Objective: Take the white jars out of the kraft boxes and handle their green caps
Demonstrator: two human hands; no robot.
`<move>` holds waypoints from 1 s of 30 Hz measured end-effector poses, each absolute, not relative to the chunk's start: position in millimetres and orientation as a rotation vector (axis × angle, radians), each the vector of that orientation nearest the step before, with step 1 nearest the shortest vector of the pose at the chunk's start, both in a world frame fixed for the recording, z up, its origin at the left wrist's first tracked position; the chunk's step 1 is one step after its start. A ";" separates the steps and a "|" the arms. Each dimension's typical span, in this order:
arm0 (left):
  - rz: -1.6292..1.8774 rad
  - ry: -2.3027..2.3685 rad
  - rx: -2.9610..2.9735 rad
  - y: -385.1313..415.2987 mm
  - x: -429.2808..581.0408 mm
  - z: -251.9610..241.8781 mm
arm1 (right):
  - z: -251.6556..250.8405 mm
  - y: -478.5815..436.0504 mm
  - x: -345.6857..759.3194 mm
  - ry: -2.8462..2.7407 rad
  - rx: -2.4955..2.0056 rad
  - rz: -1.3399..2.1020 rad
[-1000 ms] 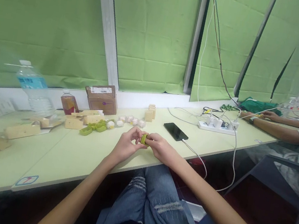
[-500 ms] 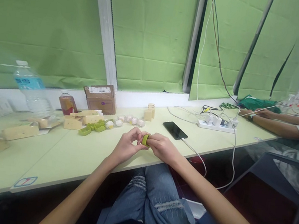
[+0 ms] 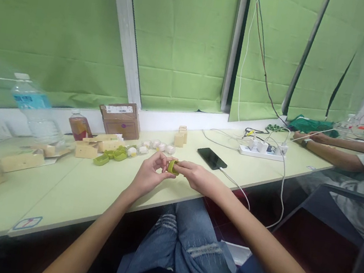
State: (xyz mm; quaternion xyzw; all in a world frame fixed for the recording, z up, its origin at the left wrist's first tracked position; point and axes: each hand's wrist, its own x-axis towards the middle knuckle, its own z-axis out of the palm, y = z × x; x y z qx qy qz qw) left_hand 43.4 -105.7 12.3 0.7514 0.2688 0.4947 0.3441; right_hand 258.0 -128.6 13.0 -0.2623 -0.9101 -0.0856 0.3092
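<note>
Above the table's front edge, a small olive-green cup-shaped piece (image 3: 173,167) is held on its side between my hands. My left hand (image 3: 151,171) pinches it with curled fingers and thumb. From the other side, my right hand (image 3: 194,175) has its fingers pressed together, with the tips at or inside the piece's opening; the exact contact is hidden. Several similar olive-green pieces (image 3: 110,156) lie on the table left of my hands. Beside them runs a cluster of small white items in clear wrapping (image 3: 143,149).
A black phone (image 3: 212,158) with a white cable lies right of my hands. Behind stand small tan boxes (image 3: 179,139) and a brown carton (image 3: 121,119). Opened tan packaging (image 3: 23,160), a drink bottle (image 3: 80,126) and a large water bottle (image 3: 34,107) are left. A power strip (image 3: 261,153) and another person's arms (image 3: 333,152) are right.
My right fingers have straightened somewhat at the green piece, and its opening shows more. Both hands and the piece appear slightly further left, as the whole view has shifted a little.
</note>
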 end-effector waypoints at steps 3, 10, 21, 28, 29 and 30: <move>1.267 0.680 1.923 -107.6 43.7 13.5 | 7.3 -124.1 261.0 -2.344 -0.689 -0.308; 1.242 0.611 1.898 -111.2 46.5 14.2 | 3.4 -121.6 259.3 -2.280 -0.606 -0.380; 1.243 0.608 1.920 -111.8 48.5 14.1 | 5.1 -126.6 254.7 -2.322 -0.748 -0.574; 1.227 0.601 1.890 -110.6 42.0 19.5 | 11.2 -129.5 258.9 -2.135 -0.649 -0.228; 1.209 0.607 1.882 -110.7 40.4 20.9 | 13.3 -129.6 260.2 -2.083 -0.660 -0.163; 1.191 0.607 1.872 -111.0 39.1 22.1 | 15.2 -129.6 261.0 -2.021 -0.698 -0.103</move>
